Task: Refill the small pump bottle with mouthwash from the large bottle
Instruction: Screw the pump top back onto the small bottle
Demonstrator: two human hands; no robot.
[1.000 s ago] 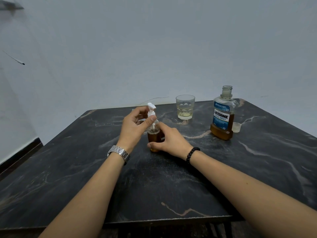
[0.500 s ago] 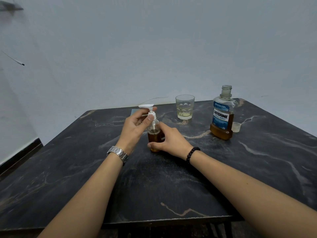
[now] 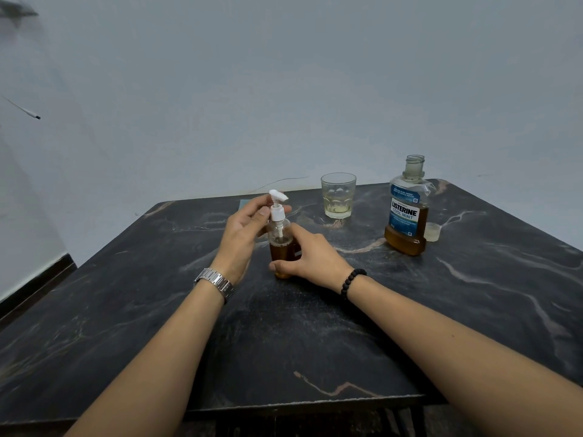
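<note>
Head view: our right hand wraps the small pump bottle on the marble table; our left hand pinches its white pump collar.

Dark marbled surface: pump bottle, glass, large bottle (uncapped), cap beside it.

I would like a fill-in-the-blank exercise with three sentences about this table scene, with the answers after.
1. The right hand steadies the small clear pump bottle on the ____ marble table.
2. The left hand grips its ____ pump top.
3. The large blue-labelled mouthwash bottle stands without its ____.

Answers: dark; white; cap
</note>
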